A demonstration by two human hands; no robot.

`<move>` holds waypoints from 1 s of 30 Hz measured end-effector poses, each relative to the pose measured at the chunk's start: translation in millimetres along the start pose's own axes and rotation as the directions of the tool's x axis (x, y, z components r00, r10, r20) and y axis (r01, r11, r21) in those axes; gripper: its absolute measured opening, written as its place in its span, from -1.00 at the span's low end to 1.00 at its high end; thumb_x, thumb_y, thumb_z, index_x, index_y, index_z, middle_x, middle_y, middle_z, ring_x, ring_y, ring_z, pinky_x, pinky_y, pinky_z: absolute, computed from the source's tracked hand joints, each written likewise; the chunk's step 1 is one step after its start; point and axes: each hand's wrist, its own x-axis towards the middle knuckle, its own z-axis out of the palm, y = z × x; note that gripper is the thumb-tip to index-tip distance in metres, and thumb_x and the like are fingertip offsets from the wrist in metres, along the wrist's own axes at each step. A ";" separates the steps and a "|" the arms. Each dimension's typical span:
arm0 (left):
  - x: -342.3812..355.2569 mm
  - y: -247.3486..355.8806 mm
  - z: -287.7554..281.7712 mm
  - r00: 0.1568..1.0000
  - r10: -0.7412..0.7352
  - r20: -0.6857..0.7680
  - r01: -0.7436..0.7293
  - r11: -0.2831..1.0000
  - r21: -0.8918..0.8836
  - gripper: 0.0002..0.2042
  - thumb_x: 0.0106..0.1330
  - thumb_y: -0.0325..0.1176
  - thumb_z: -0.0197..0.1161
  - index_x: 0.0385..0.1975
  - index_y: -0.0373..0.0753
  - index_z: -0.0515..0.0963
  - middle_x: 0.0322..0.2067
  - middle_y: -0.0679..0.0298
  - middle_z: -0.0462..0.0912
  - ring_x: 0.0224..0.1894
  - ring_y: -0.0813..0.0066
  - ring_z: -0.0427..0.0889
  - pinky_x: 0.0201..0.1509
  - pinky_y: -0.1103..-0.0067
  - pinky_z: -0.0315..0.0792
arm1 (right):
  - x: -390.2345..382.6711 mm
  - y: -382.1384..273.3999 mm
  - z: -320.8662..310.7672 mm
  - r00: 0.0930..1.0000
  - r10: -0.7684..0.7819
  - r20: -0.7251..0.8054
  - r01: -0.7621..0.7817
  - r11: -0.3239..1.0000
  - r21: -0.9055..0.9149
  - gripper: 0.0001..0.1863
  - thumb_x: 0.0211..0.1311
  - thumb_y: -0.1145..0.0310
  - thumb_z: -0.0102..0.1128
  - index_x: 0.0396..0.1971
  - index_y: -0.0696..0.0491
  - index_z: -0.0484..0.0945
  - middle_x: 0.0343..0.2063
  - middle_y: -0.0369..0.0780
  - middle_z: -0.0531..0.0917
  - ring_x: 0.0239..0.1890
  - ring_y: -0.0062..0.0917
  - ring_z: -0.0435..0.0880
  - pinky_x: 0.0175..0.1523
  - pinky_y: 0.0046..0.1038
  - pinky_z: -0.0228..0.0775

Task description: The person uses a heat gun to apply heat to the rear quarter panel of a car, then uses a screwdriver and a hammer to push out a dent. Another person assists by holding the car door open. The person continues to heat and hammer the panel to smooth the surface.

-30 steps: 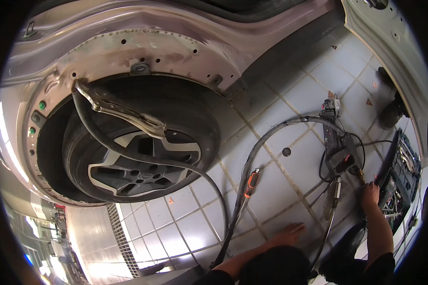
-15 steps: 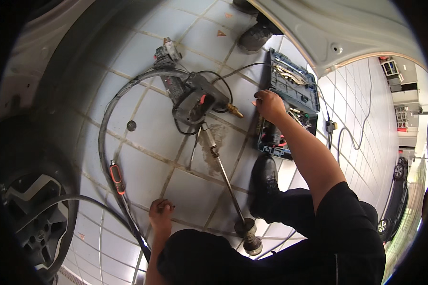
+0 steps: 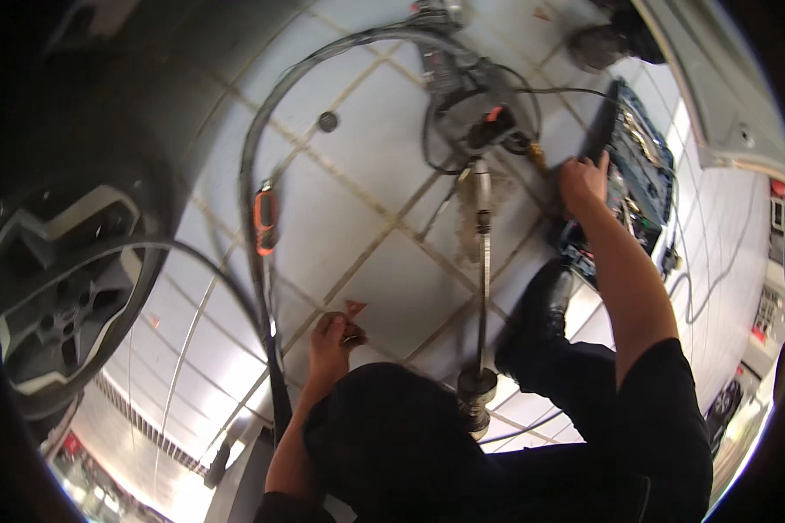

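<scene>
My left hand [image 3: 333, 338] is low over the tiled floor, in front of my knee. Its fingers are curled in, and what they hold, if anything, is hidden. A small orange triangle [image 3: 355, 307] shows just beyond the fingertips. My right hand [image 3: 584, 185] reaches to the near side of an open tool case [image 3: 658, 187] with tools in it. One finger stretches out toward the lid, apart from the thumb. Between my hands lies a black gun-like power tool [image 3: 471, 113] with a slide hammer [image 3: 484, 270] running from it toward me, weight at the near end.
A thick black hose [image 3: 251, 148] curves along the left side, with an orange-and-black handle [image 3: 264, 218] lying by it. Further left stands a wheel [image 3: 70, 296]. A small round black disc [image 3: 327, 121] lies on the floor. Another person's shoe [image 3: 597, 48] is at the far right.
The view has swung, so the floor things sit further right and higher. My right hand remains by the tool case, a finger now stretched out. My left hand is still curled low.
</scene>
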 end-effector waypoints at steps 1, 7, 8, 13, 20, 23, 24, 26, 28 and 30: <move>0.0 -7.0 -11.7 1.000 -0.008 -0.021 0.008 1.000 0.006 -0.80 0.28 -0.41 0.06 -0.15 -0.34 0.42 -0.36 0.21 0.53 -0.38 0.39 0.56 -0.27 0.49 0.49 | 1.7 1.0 0.9 0.999 -0.030 0.035 0.030 1.000 0.002 -0.76 0.18 0.37 -0.06 -0.28 0.01 0.61 -0.17 -0.19 0.65 0.01 -0.41 0.55 0.34 -0.04 -0.14; -2.4 -25.9 -13.6 0.914 0.392 -0.105 -0.165 0.595 0.786 -0.74 0.26 -0.33 0.13 -0.13 -0.34 0.43 -0.35 0.05 0.55 -0.34 0.17 0.57 -0.26 0.37 0.48 | -10.9 18.1 25.6 0.962 -0.029 -0.273 0.076 0.984 0.161 -0.81 0.02 0.33 0.07 -0.33 0.03 0.54 -0.27 -0.16 0.62 0.00 -0.33 0.51 0.29 -0.16 0.03; -1.8 -18.7 -4.5 0.865 0.502 -0.031 -0.236 0.460 0.856 -0.69 0.25 -0.27 0.17 -0.11 -0.33 0.42 -0.31 0.01 0.54 -0.32 0.12 0.57 -0.24 0.36 0.48 | -10.6 18.0 15.4 0.981 -0.048 -0.187 0.078 0.985 0.153 -0.76 0.01 0.38 0.04 -0.27 0.03 0.54 -0.20 -0.15 0.61 0.03 -0.32 0.49 0.29 -0.14 0.04; 31.3 -26.9 4.8 0.830 0.545 0.115 -0.192 0.087 0.978 -0.54 0.21 -0.11 0.21 -0.05 -0.32 0.35 -0.08 -0.04 0.42 -0.22 0.07 0.59 -0.18 0.29 0.51 | -7.8 17.0 22.8 0.981 -0.196 0.015 0.195 0.980 0.044 -0.79 0.07 0.31 0.03 -0.32 -0.02 0.59 -0.19 -0.19 0.60 0.02 -0.28 0.50 0.22 -0.22 0.15; 40.6 -23.7 8.2 0.840 0.538 0.074 -0.218 0.208 0.954 -0.71 0.25 -0.21 0.18 -0.18 -0.28 0.42 -0.28 0.04 0.51 -0.27 0.09 0.58 -0.23 0.33 0.50 | -56.3 29.4 -34.8 0.954 -0.186 -0.236 0.287 0.797 0.531 -0.87 0.09 0.33 0.11 -0.47 0.08 0.54 -0.42 -0.04 0.61 -0.32 -0.10 0.61 -0.20 -0.14 0.46; 46.1 1.1 8.0 0.869 0.495 -0.008 -0.365 0.652 0.665 -0.79 0.27 -0.29 0.17 -0.24 -0.30 0.45 -0.40 0.13 0.54 -0.33 0.25 0.58 -0.27 0.42 0.47 | -70.9 31.5 -92.0 0.767 -0.548 -0.334 0.625 0.757 0.191 -0.87 0.01 0.36 0.19 -0.52 0.11 0.54 -0.42 -0.11 0.62 -0.33 -0.19 0.62 -0.19 -0.31 0.45; 40.0 19.5 2.4 0.880 0.474 -0.031 -0.411 0.792 0.451 -0.82 0.27 -0.31 0.17 -0.26 -0.30 0.46 -0.43 0.17 0.54 -0.34 0.31 0.57 -0.29 0.45 0.46 | -110.5 1.2 -164.5 0.915 -0.333 -0.230 0.398 0.641 0.657 -0.86 -0.01 0.36 0.23 -0.50 0.12 0.56 -0.43 -0.13 0.63 -0.34 -0.22 0.63 -0.20 -0.35 0.44; 19.9 69.8 15.7 0.880 0.445 0.168 -0.446 0.895 -0.033 -0.87 0.30 -0.38 0.11 -0.26 -0.30 0.48 -0.47 0.21 0.54 -0.39 0.36 0.55 -0.31 0.50 0.43 | -135.5 -11.8 -216.7 0.891 -0.378 -0.252 0.402 0.401 0.823 -0.83 0.02 0.47 0.29 -0.36 0.18 0.58 -0.49 -0.19 0.63 -0.44 -0.54 0.59 -0.27 -0.45 0.43; -23.4 134.5 34.5 0.811 0.466 0.354 -0.372 0.877 -0.304 -0.87 0.32 -0.44 0.08 -0.20 -0.30 0.48 -0.49 0.27 0.52 -0.40 0.45 0.53 -0.31 0.56 0.40 | -162.3 -33.6 -252.0 0.783 -0.442 -0.437 0.494 0.016 0.869 -0.73 0.03 0.34 0.37 -0.31 0.16 0.57 -0.41 -0.21 0.65 -0.38 -0.65 0.58 -0.24 -0.51 0.44; -75.7 171.6 62.1 0.738 0.471 0.483 -0.330 0.876 -0.351 -0.79 0.31 -0.50 0.07 -0.08 -0.30 0.47 -0.46 0.30 0.51 -0.39 0.51 0.52 -0.31 0.59 0.39 | -198.7 -47.2 -306.9 0.745 -0.536 -0.397 0.552 0.163 0.818 -0.72 0.06 0.28 0.36 -0.30 0.14 0.58 -0.39 -0.19 0.66 -0.36 -0.59 0.61 -0.22 -0.55 0.46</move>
